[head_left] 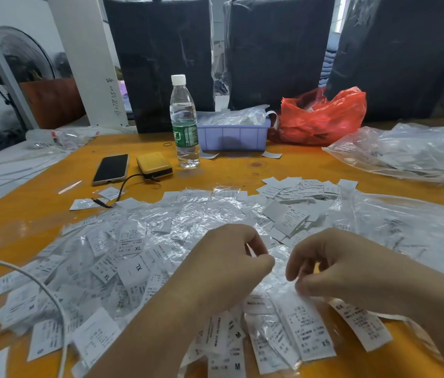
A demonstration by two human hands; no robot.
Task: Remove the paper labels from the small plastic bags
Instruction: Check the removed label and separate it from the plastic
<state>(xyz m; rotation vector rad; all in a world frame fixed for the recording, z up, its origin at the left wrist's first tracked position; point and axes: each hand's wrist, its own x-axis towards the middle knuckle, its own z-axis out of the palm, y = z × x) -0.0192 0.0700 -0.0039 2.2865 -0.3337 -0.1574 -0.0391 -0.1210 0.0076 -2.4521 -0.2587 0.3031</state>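
Both hands work over a heap of bagged labels [122, 263] on an orange table [297, 165]. The left hand [223, 266] and right hand [332, 266] each pinch one clear bag [281, 276] between them.

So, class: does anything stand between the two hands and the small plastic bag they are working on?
Nothing visible does. The left hand and right hand already pinch the small plastic bag directly, over the heap of bagged labels. The water bottle and phone stand well behind, on the far side of the heap.
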